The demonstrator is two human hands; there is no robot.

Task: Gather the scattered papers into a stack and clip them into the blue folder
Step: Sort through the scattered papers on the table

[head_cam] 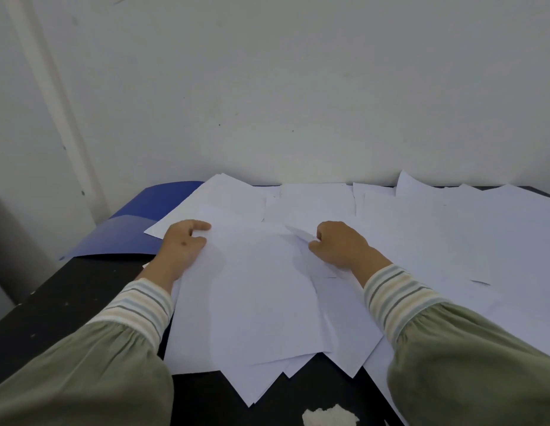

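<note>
Several white papers (255, 290) lie loose and overlapping across the black table, spreading to the right edge. My left hand (181, 244) grips the left edge of the top sheets, thumb on top and fingers curled. At the sheets' right side my right hand (338, 244) pinches a lifted paper edge. The blue folder (135, 235) lies flat at the far left, partly under the papers' corner.
The black table (61, 302) shows bare at the near left. A crumpled white wad (329, 416) sits at the front edge. A white wall (267, 87) rises right behind the table. More sheets (452, 229) cover the right half.
</note>
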